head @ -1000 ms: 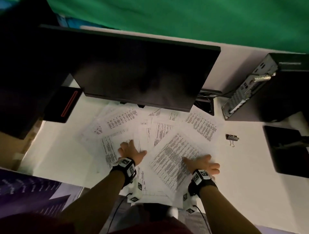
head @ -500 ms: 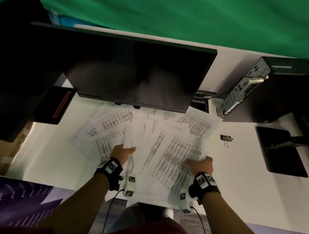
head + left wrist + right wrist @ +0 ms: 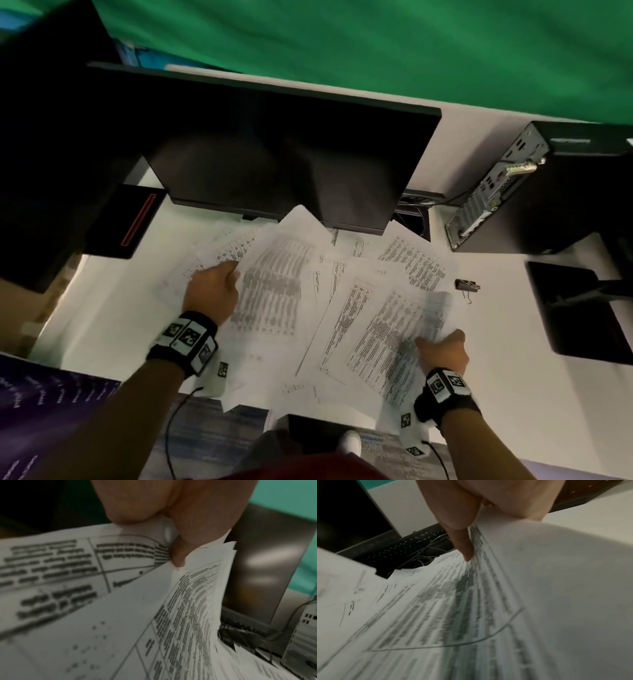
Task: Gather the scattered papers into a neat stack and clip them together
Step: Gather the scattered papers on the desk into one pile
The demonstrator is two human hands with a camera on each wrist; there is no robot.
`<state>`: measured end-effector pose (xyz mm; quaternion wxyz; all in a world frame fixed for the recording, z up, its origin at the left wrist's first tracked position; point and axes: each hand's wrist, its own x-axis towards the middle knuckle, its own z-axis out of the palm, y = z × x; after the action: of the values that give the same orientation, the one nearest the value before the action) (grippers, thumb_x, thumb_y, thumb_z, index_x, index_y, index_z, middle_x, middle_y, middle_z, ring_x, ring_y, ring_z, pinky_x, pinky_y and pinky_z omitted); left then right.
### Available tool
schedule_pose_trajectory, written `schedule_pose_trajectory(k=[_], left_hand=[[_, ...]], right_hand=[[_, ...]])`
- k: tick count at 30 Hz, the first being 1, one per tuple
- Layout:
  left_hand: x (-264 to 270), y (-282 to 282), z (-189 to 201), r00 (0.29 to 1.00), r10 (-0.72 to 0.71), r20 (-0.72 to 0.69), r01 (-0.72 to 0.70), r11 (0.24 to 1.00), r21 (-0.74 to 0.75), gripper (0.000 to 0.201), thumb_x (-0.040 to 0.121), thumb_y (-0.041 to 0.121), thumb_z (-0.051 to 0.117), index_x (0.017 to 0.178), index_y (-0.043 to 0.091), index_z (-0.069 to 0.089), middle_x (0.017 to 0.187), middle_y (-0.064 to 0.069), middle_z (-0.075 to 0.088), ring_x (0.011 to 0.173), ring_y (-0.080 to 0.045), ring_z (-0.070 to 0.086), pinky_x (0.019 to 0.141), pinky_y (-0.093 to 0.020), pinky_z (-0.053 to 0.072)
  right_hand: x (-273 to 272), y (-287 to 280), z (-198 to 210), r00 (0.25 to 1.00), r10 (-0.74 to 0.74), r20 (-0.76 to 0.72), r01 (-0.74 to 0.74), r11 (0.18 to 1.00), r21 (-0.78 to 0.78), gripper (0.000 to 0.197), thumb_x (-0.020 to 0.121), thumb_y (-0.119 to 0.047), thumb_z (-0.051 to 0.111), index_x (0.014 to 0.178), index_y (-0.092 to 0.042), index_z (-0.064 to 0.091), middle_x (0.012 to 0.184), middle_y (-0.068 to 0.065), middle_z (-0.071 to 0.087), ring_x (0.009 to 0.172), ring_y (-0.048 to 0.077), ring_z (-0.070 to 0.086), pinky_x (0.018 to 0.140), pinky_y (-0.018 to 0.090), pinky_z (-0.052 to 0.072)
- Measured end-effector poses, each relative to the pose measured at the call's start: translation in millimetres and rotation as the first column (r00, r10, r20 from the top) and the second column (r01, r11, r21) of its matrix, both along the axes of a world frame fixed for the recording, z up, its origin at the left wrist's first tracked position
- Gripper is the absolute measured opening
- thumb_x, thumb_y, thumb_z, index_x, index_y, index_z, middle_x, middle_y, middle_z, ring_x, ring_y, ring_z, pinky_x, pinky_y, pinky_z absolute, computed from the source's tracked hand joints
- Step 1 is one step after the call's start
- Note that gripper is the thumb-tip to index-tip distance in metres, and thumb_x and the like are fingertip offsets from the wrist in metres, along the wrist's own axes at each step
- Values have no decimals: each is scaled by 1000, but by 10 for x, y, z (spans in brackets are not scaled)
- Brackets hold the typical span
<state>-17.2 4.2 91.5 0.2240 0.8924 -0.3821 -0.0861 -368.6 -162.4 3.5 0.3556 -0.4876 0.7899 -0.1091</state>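
Observation:
Several printed white papers [image 3: 329, 301] lie fanned and overlapping on the white desk [image 3: 102, 318] in front of the monitor. My left hand [image 3: 214, 291] pinches the left edge of a few sheets [image 3: 120, 601] and lifts them, thumb on top. At the fan's right side my right hand [image 3: 442, 349] pinches the edge of a printed sheet [image 3: 488, 601], which curls upward. A black binder clip [image 3: 466, 286] sits on the desk just right of the papers, apart from both hands.
A dark monitor [image 3: 274, 164] overhangs the papers' far edge, with a keyboard and cables [image 3: 412, 549] beneath it. A computer tower [image 3: 534, 192] stands at the right, a black stand base [image 3: 582, 308] in front of it, a black box [image 3: 120, 219] at the left.
Both hands went from pressing flat on the papers to pinching sheet edges. The left sheets have lifted and swung toward the middle; the fan has drawn closer together.

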Motion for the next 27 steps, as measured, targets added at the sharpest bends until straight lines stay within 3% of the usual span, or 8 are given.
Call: schedule_pose_trajectory(k=[2, 5, 7, 10, 16, 22, 25, 27], left_hand=[[118, 44, 272, 990, -47, 130, 57, 995, -77, 25, 94, 12, 54, 114, 9, 70, 93, -21, 73, 81, -38, 69, 74, -42, 55], [282, 110, 660, 964, -1, 266, 51, 982, -180, 23, 94, 15, 50, 97, 7, 71, 74, -20, 68, 66, -40, 65, 60, -36, 45], [359, 151, 850, 973, 80, 218, -33, 977, -209, 21, 98, 16, 51, 90, 3, 67, 66, -13, 59, 64, -36, 59, 60, -31, 36], [404, 264, 925, 980, 195, 35, -179, 949, -259, 17, 96, 16, 54, 97, 5, 68, 77, -6, 59, 75, -25, 54, 71, -29, 38], [356, 488, 523, 908, 266, -323, -355, 898, -259, 22, 95, 19, 58, 110, 8, 69, 94, -4, 67, 90, -23, 63, 81, -32, 45], [334, 660, -86, 774, 272, -572, -402, 909, -111, 13, 91, 20, 65, 96, 9, 70, 92, -8, 71, 91, -29, 65, 92, -43, 51], [350, 742, -437, 695, 288, -659, -326, 943, 69, 38, 80, 41, 68, 106, 14, 70, 103, -7, 73, 97, -31, 67, 94, -49, 51], [280, 752, -552, 712, 244, -658, -183, 970, 162, 37, 88, 35, 64, 120, 15, 64, 117, -5, 68, 106, -27, 63, 99, -45, 48]], right_hand=[[57, 36, -56, 994, 101, 30, -101, 995, -22, 67, 76, -22, 85, 126, -5, 45, 124, 25, 61, 110, 43, 61, 92, 46, 53], [210, 94, -127, 942, 320, -97, -319, 947, 34, 105, 65, -45, 91, 146, -7, 36, 142, 21, 46, 131, 41, 45, 108, 50, 41], [350, 129, -153, 893, 390, -225, -375, 921, 105, 119, 58, -64, 87, 148, -11, 31, 145, 18, 38, 133, 38, 40, 108, 51, 39], [576, 163, -170, 851, 389, -353, -339, 920, 196, 130, 49, -76, 82, 145, -7, 27, 141, 17, 33, 129, 36, 38, 105, 51, 39], [958, 139, -188, 844, 378, -380, -299, 920, 252, 118, 47, -57, 94, 136, -8, 33, 134, 17, 35, 124, 33, 39, 100, 49, 44], [1037, 141, -155, 855, 442, -271, -386, 892, 235, 105, 61, -34, 95, 140, -29, 26, 136, 19, 31, 126, 39, 36, 96, 56, 48], [944, 143, -168, 853, 436, -286, -398, 899, 185, 112, 55, -38, 97, 138, -28, 21, 133, 19, 39, 124, 41, 43, 95, 58, 49], [881, 140, -163, 891, 421, -171, -407, 906, 114, 109, 64, -24, 94, 142, -22, 17, 128, 20, 52, 120, 42, 54, 97, 54, 52]])
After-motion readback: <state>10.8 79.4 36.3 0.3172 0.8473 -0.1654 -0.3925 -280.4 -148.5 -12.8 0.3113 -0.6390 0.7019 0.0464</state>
